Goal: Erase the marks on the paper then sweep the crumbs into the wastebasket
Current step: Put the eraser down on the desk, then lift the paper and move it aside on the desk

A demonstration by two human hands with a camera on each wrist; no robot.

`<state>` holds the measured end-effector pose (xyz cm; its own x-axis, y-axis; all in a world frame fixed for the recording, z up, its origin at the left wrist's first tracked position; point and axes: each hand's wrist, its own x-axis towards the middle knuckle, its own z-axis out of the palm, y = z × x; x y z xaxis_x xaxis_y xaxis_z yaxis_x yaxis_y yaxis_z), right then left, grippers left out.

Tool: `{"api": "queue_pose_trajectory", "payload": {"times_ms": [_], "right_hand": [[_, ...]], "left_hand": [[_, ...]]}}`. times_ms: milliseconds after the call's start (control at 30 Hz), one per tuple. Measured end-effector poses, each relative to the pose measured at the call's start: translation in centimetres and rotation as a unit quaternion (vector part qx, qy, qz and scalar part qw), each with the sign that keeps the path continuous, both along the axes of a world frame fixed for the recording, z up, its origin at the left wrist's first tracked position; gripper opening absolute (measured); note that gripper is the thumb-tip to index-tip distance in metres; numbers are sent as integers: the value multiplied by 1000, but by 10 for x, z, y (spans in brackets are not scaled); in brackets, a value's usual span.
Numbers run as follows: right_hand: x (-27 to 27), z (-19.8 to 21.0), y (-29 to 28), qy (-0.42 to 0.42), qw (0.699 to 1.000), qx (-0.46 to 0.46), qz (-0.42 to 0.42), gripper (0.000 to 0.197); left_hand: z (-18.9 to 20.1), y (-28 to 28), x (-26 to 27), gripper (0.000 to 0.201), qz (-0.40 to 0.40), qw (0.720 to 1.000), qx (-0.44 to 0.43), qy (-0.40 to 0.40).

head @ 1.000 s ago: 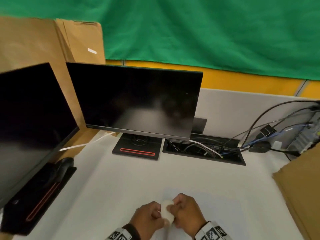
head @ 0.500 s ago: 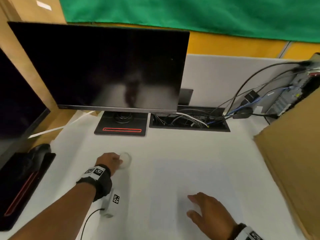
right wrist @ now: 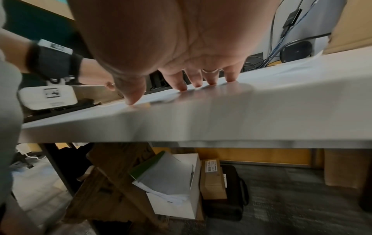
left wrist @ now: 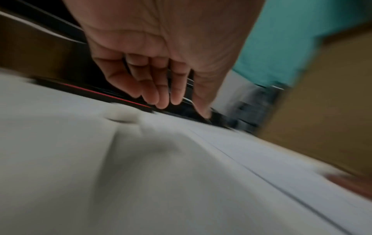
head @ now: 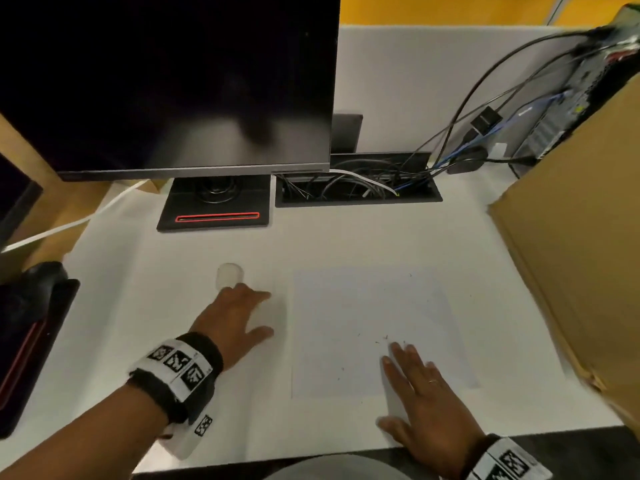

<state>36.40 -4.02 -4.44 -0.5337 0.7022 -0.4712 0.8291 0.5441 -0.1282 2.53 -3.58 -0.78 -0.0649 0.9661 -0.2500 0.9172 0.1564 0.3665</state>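
Observation:
A white sheet of paper (head: 367,327) lies on the white desk (head: 173,292), with small dark eraser crumbs (head: 386,339) scattered on it. A white oval eraser (head: 229,274) sits alone on the desk left of the paper; it shows blurred as the eraser (left wrist: 122,115) in the left wrist view. My left hand (head: 239,317) hovers just behind the eraser, fingers loosely bent and holding nothing. My right hand (head: 420,386) lies flat on the paper's near right part, straight fingertips (right wrist: 182,87) pressing it down. No wastebasket is in view.
A black monitor (head: 173,81) on its stand (head: 214,209) is at the back, beside a cable tray (head: 356,188). A cardboard box (head: 581,237) walls the right side. A second monitor base (head: 31,341) sits at left. Boxes (right wrist: 175,187) stand under the desk.
The eraser went from between both hands to lying on the desk at left. My left hand has let go of it and drawn back. My right hand has settled flat on the paper.

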Motion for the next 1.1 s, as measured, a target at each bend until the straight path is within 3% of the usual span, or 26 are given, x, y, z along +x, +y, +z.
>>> {"api": "queue_pose_trajectory", "payload": {"times_ms": [100, 233, 367, 467, 633, 700, 800, 900, 967, 1100], "right_hand": [[-4, 0, -4, 11, 1000, 10, 5, 83], [-42, 0, -15, 64, 995, 41, 67, 78], [-85, 2, -25, 110, 981, -33, 154, 77], [-74, 3, -26, 73, 991, -40, 105, 88], [-6, 9, -2, -2, 997, 4, -83, 98], [-20, 16, -1, 19, 997, -12, -77, 100], [-80, 21, -13, 91, 994, -67, 11, 91], [-102, 15, -12, 82, 991, -86, 59, 91], [-77, 12, -2, 66, 995, -69, 24, 101], [-2, 14, 23, 25, 991, -37, -129, 125]], "left_hand": [[-16, -24, 31, 93, -144, 983, -95, 67], [-27, -22, 42, 97, -153, 973, -132, 110], [-25, -19, 44, 99, -152, 972, -130, 127], [-21, -17, 43, 103, -159, 969, -135, 134], [-21, -17, 42, 110, -150, 970, -139, 130], [-21, -16, 42, 113, -148, 970, -144, 131], [-23, -16, 41, 114, -145, 970, -143, 134], [-21, -16, 40, 115, -153, 967, -145, 141], [-20, -15, 39, 117, -156, 966, -151, 140], [-22, -16, 38, 117, -159, 965, -154, 138]]}}
